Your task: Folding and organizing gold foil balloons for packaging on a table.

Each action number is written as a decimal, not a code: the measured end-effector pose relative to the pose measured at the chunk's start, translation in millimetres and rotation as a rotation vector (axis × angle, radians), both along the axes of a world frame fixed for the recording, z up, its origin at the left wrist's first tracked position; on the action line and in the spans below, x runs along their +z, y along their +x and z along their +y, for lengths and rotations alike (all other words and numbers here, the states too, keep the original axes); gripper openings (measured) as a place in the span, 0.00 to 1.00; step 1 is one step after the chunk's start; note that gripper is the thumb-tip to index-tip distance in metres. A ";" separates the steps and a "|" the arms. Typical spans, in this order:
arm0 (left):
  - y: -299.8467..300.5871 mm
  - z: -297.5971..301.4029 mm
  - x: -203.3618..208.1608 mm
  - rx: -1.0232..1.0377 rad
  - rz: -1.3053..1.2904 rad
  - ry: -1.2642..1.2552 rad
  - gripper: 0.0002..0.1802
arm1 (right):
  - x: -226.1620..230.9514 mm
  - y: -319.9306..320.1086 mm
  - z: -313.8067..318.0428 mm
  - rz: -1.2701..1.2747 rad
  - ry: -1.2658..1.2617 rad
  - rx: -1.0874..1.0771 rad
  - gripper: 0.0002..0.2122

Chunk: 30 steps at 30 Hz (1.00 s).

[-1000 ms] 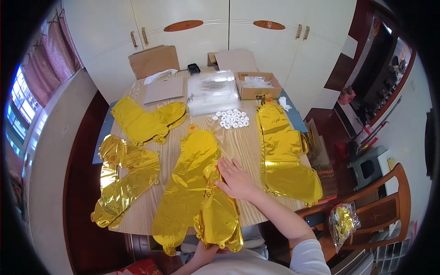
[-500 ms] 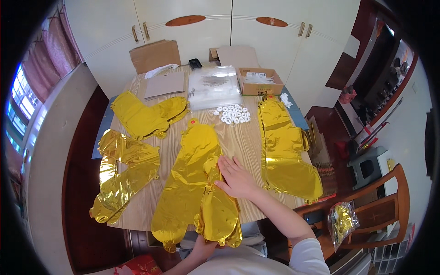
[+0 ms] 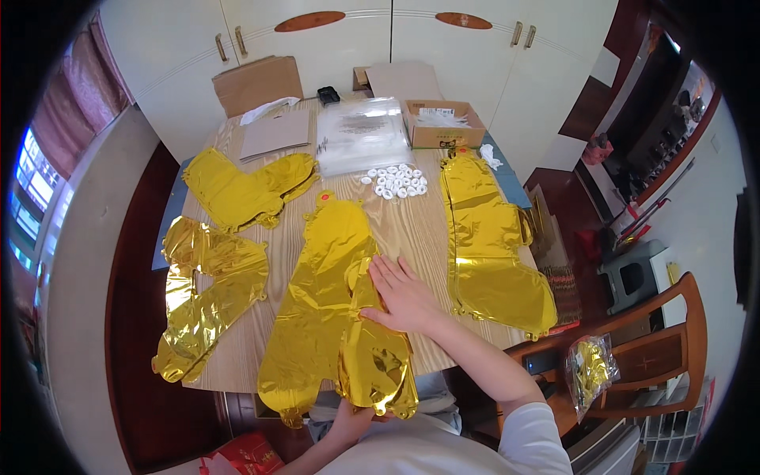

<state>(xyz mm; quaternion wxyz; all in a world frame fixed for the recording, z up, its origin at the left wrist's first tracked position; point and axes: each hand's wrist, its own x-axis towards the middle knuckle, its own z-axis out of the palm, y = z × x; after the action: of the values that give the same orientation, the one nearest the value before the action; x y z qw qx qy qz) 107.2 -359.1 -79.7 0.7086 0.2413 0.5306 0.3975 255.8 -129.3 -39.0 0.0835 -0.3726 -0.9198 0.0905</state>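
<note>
In the middle of the table lies a flat, uninflated gold foil balloon, its right part folded over and its lower end past the front table edge. My right hand rests open on the folded part, fingers stretched out and palm down. Below the front edge, my left hand is closed at the balloon's lower end, its fingers partly hidden beneath the foil. Two more flat gold balloons lie to the left, one upper and one lower. Another gold balloon lies to the right, folded lengthwise.
White rings sit in a cluster beyond the middle balloon. Behind them are a stack of clear plastic bags, a cardboard box and cardboard sheets. A wooden chair with a bag of gold foil stands at right.
The view has shifted slightly, so the table sits a little higher. My right hand stays flat on the foil; the folded part near my left hand has creased and catches light differently.
</note>
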 end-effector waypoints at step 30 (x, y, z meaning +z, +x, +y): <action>6.2 -6.3 1.7 -0.113 -0.077 0.015 0.15 | -2.8 -0.5 -0.7 -0.004 0.026 -0.009 0.44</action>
<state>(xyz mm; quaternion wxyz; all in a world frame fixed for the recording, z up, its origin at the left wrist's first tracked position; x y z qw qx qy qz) 113.4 -365.3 -78.0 0.7479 0.2607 0.4855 0.3701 255.3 -130.1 -41.8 0.0869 -0.3759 -0.9193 0.0772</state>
